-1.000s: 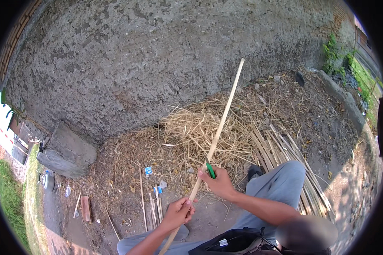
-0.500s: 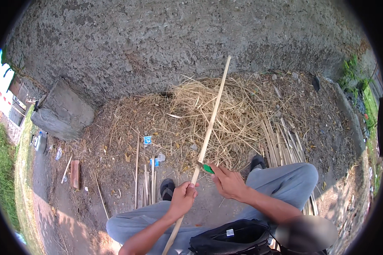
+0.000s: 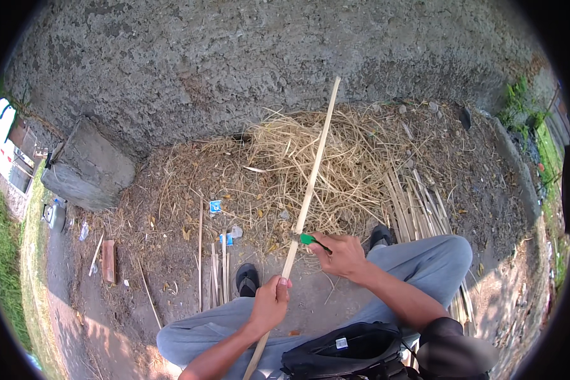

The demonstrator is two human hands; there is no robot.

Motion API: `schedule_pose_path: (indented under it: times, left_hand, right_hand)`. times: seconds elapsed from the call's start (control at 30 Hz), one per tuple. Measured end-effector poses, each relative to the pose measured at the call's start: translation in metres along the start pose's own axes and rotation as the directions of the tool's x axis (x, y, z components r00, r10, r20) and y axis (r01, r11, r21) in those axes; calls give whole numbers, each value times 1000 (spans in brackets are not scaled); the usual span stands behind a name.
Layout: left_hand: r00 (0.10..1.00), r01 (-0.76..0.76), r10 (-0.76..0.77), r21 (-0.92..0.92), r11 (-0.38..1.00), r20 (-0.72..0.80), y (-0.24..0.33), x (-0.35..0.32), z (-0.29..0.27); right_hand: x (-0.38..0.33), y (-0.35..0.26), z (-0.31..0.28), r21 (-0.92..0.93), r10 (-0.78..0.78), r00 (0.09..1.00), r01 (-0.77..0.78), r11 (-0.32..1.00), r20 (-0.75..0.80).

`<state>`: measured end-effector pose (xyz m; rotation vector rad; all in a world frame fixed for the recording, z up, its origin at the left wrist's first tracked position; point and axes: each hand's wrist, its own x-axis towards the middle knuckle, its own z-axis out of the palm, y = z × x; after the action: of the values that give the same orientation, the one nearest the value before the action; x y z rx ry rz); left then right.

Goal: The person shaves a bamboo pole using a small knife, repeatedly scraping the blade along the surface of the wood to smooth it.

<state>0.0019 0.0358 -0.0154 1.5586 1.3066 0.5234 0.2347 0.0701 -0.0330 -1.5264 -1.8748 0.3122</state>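
A rough, pitted grey wall [image 3: 234, 69] is seen behind a concrete block [image 3: 95, 164]. Far to the right of the block, the shaded earthen ground [image 3: 171, 253] is edged by a low kerb [image 3: 518, 164]; left of the block, green grass [image 3: 6, 266] is lit by daylight.

a concrete block [image 3: 92, 168] stands beside the rough grey wall [image 3: 234, 69], a silvery vessel [image 3: 56, 218] near it; a reddish-brown slab [image 3: 109, 261] and blue packets [image 3: 215, 206] lie on the dirt ground [image 3: 111, 307].
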Motion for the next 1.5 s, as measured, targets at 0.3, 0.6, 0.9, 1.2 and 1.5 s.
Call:
schedule_pose_path:
  times: [0.3, 0.6, 0.9, 1.2, 1.5]
  left_hand:
    - [1000, -16, 15, 63, 998, 17, 6, -1, -5]
    - [999, -16, 14, 57, 998, 32, -3, -5, -6]
    - [997, -24, 16, 111, 993, 77, -2, -16, -4]
    - [999, -51, 50, 124, 991, 5, 12, -13, -13]
    - [1000, -21, 21, 67, 998, 11, 7, -13, -13]
  right_hand:
    - [4, -5, -14, 24, 100, 995, -100, 995, -14]
    - [9, 18, -2, -60, 51, 996, -56, 997, -75]
    - [24, 41, -25, -181, 300, 954, -295, 938, 2]
    - [14, 10, -14, -101, 16, 998, -22, 995, -64]
    - [-3, -3, -9, -47, -90, 996, 91, 995, 23]
